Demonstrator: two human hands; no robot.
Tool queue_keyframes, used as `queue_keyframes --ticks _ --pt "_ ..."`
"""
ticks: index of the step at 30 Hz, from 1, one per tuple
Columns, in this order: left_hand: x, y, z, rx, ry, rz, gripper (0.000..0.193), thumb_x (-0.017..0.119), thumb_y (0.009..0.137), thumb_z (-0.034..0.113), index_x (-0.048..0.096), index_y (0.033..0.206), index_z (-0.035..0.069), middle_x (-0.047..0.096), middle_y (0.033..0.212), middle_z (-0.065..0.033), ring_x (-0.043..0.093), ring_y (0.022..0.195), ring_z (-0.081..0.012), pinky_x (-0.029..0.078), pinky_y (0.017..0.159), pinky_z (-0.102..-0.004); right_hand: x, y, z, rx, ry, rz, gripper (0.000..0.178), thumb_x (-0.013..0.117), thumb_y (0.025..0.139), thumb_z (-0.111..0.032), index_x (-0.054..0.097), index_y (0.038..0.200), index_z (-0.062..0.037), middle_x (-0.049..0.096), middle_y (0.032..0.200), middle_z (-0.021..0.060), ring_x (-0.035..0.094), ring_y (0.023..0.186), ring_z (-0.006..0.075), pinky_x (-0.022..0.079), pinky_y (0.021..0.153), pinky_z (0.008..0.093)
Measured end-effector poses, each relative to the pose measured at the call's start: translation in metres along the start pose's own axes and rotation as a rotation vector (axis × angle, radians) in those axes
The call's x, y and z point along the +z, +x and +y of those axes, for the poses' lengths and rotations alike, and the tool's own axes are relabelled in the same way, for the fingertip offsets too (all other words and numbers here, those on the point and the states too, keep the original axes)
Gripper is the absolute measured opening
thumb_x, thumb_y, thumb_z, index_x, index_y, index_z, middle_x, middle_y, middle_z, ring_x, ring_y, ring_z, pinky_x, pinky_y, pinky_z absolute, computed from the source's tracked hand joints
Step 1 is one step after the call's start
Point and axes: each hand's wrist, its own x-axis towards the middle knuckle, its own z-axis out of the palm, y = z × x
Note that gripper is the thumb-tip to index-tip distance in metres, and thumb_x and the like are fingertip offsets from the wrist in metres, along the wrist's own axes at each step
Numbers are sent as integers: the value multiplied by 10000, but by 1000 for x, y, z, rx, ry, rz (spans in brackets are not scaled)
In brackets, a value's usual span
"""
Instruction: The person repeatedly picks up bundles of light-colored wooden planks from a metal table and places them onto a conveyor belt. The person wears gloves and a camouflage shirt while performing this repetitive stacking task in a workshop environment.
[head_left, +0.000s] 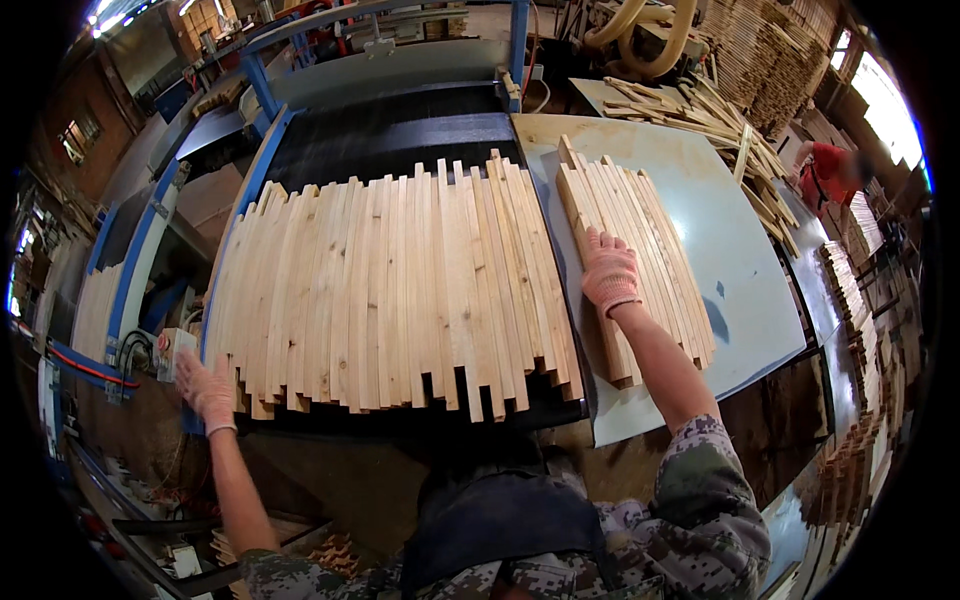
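Both of my hands wear pale pinkish work gloves. My left hand (205,390) is at the left end of a wide row of wooden strips (390,290), beside a small control box with a red button (180,352). Its fingers are extended, and whether they touch the box or the row I cannot tell. My right hand (610,272) rests on the left edge of a smaller bundle of wooden strips (655,255), fingers laid over the top. The strips in the wide row lie side by side on a black conveyor belt (400,132), their ends uneven.
The smaller bundle lies on a grey sheet-topped table (750,300). Loose sticks (690,125) are heaped at its far side. A blue frame (262,85) spans the belt's far end. A person in red (828,175) is at the far right, near stacked wood.
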Motion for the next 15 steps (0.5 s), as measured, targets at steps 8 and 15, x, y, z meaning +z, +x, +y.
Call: queue_keyframes --ticks 8,15 --pt "-14 49 -38 -112 48 -250 805 662 952 503 406 1613 119 488 1578 -219 457 1454 -404 364 1214 -513 11 2 2 -11 -2 72 591 612 877 -110 540 1464 -110 632 1371 153 590 1280 352 485 1056 479" --pt "5 50 -75 -127 -6 -30 886 681 944 528 369 1618 43 401 1670 -172 330 1566 -332 246 1286 -478 29 -6 12 -39 94 146 604 664 837 -41 539 1426 -96 613 1368 140 572 1298 384 474 1069 496"
